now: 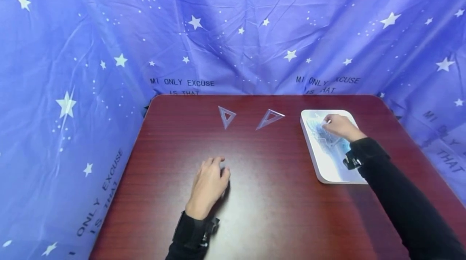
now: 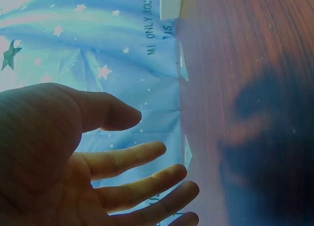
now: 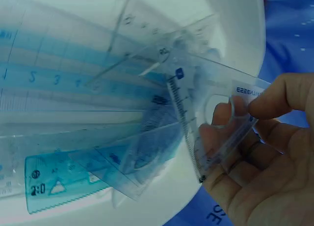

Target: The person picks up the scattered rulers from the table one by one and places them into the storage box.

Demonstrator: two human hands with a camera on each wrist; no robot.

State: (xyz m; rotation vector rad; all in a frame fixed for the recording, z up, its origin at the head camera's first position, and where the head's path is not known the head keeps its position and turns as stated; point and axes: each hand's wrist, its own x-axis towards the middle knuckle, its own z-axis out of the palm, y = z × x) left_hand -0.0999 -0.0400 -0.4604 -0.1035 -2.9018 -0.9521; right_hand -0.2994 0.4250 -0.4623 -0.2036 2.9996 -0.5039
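Note:
My right hand (image 1: 340,126) is over a white tray (image 1: 316,163) at the table's right. Its thumb and fingers pinch a clear set square (image 3: 223,78) with a cut-out hole, as the right wrist view shows. Beneath it in the tray lie a blue-banded clear ruler (image 3: 54,83), a teal stencil ruler (image 3: 73,179) and other overlapping clear pieces. My left hand (image 1: 207,185) hovers low over or rests on the table, fingers relaxed and holding nothing. Beyond it lie two clear set squares, one on the left (image 1: 222,115) and one on the right (image 1: 265,122), apart from each other.
The reddish-brown wooden table (image 1: 174,142) has rounded far corners. A blue curtain (image 1: 218,41) with white stars hangs close behind it and along both sides. The tray's raised wall stands between its contents and the tabletop.

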